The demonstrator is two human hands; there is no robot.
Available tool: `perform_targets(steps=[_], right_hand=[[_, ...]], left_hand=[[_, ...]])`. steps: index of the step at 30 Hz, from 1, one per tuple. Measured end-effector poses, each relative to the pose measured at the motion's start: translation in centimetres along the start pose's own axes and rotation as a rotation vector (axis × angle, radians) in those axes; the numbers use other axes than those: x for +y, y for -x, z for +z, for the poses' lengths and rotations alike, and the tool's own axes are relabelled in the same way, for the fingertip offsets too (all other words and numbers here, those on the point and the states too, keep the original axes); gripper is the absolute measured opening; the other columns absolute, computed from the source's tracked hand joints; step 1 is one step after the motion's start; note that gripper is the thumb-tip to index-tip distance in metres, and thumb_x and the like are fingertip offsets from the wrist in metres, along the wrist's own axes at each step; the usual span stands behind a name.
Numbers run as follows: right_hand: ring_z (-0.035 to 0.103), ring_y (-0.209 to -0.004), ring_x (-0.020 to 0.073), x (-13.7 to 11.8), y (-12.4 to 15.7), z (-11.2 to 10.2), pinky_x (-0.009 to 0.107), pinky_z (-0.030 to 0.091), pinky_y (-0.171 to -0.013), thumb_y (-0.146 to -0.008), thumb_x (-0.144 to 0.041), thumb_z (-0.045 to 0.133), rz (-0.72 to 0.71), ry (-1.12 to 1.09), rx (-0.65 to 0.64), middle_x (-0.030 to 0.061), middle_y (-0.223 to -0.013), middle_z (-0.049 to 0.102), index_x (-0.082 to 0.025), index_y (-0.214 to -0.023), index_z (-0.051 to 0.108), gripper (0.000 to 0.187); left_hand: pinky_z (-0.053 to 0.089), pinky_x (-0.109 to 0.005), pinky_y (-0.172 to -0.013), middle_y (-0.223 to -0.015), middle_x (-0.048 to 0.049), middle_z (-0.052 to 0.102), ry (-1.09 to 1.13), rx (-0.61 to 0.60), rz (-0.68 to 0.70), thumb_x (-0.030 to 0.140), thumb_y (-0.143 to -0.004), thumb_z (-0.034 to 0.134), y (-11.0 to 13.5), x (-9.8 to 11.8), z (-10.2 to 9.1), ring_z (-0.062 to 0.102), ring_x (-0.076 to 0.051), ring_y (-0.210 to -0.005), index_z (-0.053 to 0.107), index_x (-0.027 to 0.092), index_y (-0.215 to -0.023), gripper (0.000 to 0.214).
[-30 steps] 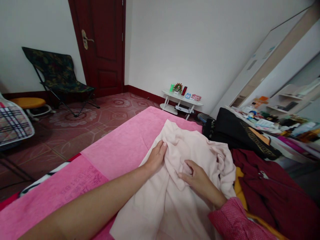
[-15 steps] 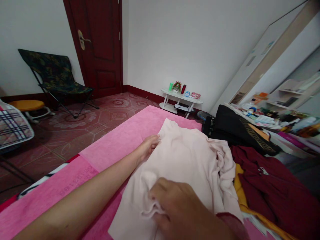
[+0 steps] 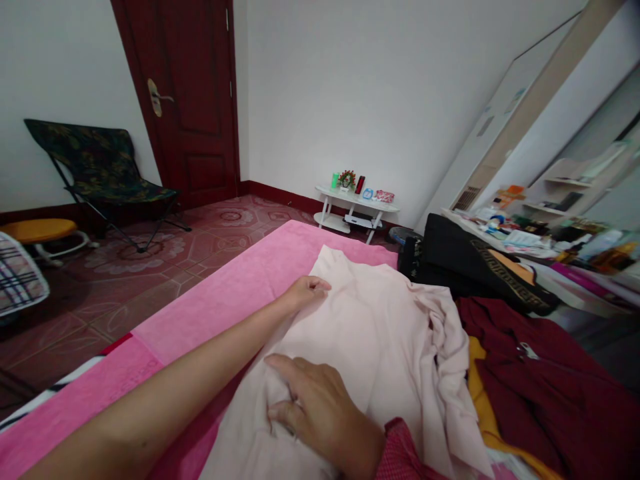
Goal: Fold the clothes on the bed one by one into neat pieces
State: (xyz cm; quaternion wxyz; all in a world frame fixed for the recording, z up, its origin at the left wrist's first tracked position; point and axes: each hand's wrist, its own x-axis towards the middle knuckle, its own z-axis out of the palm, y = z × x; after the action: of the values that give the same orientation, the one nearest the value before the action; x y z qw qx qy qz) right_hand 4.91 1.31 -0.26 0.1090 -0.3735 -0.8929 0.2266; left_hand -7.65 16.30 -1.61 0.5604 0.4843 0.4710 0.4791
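A pale pink garment point(image 3: 380, 340) lies spread on a pink towel point(image 3: 240, 287) that covers the bed. My left hand point(image 3: 306, 292) reaches far out and rests on the garment's far left edge, fingers curled onto the cloth. Close to me, my right hand point(image 3: 320, 407) presses on the garment's near part, index finger stretched out and the other fingers bent, bunching a fold. A pink sleeve covers my right wrist.
To the right lie a maroon zip jacket point(image 3: 530, 373), a black garment point(image 3: 480, 267) and something yellow beneath. A cluttered shelf stands at far right. Beyond the bed are a small white table point(image 3: 356, 203), a folding chair point(image 3: 95, 167), a dark red door and tiled floor.
My right hand moved from the garment's middle down to its near part, pulling the cloth flatter. My left hand slid to the far left edge. The view shifted slightly.
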Motion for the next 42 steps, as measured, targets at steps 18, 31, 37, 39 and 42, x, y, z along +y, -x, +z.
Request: perform_targets(steps=[18, 31, 37, 39, 42], right_hand=[[0.056, -0.072, 0.0105, -0.1, -0.6, -2.1, 0.021, 0.039, -0.068, -0.087, -0.021, 0.053, -0.038, -0.483, 0.413, -0.0023, -0.077, 0.060, -0.020, -0.080, 0.058, 0.008], [0.054, -0.101, 0.0222, 0.2, -1.1, 0.8, 0.034, 0.044, -0.085, -0.081, -0.042, 0.062, -0.104, -0.244, 0.045, 0.0033, -0.107, 0.060, -0.024, -0.110, 0.057, 0.035], [0.054, -0.096, 0.0211, 0.5, -1.5, 1.1, 0.032, 0.047, -0.080, -0.075, -0.036, 0.065, -0.105, -0.169, 0.022, 0.0025, -0.102, 0.060, -0.021, -0.104, 0.059, 0.033], [0.054, -0.095, 0.0205, 0.6, -1.4, 1.1, 0.031, 0.047, -0.080, -0.075, -0.036, 0.066, -0.107, -0.164, 0.020, 0.0017, -0.101, 0.060, -0.022, -0.104, 0.059, 0.033], [0.053, -0.093, 0.0201, 0.8, -1.4, 1.2, 0.031, 0.047, -0.076, -0.076, -0.040, 0.063, -0.104, -0.133, 0.026, 0.0015, -0.098, 0.059, -0.021, -0.097, 0.059, 0.029]], left_hand=[[0.054, -0.030, -0.077, -0.087, -0.0065, 0.073, 0.204, 0.051, 0.019, 0.009, -0.074, 0.063, -12.0, 2.6, 1.8, 0.066, -0.016, -0.071, 0.061, 0.015, -0.124, 0.050], [0.052, -0.026, -0.068, -0.080, -0.0050, 0.071, -0.068, 0.173, -0.035, 0.025, -0.064, 0.079, -14.1, -0.7, -0.7, 0.065, -0.016, -0.067, 0.065, 0.014, -0.107, 0.047], [0.053, -0.033, -0.065, -0.071, -0.0080, 0.070, -0.225, 0.197, -0.174, 0.021, -0.042, 0.088, -16.2, 1.1, 0.6, 0.067, -0.027, -0.072, 0.064, 0.013, -0.082, 0.047], [0.054, -0.034, -0.065, -0.073, -0.0096, 0.071, -0.215, 0.155, -0.179, 0.019, -0.045, 0.086, -16.4, 1.4, 1.0, 0.067, -0.026, -0.071, 0.064, 0.013, -0.078, 0.040], [0.054, -0.032, -0.065, -0.076, -0.0089, 0.071, -0.182, 0.136, -0.111, 0.026, -0.053, 0.083, -16.1, 0.9, 1.1, 0.067, -0.022, -0.070, 0.064, 0.013, -0.079, 0.034]])
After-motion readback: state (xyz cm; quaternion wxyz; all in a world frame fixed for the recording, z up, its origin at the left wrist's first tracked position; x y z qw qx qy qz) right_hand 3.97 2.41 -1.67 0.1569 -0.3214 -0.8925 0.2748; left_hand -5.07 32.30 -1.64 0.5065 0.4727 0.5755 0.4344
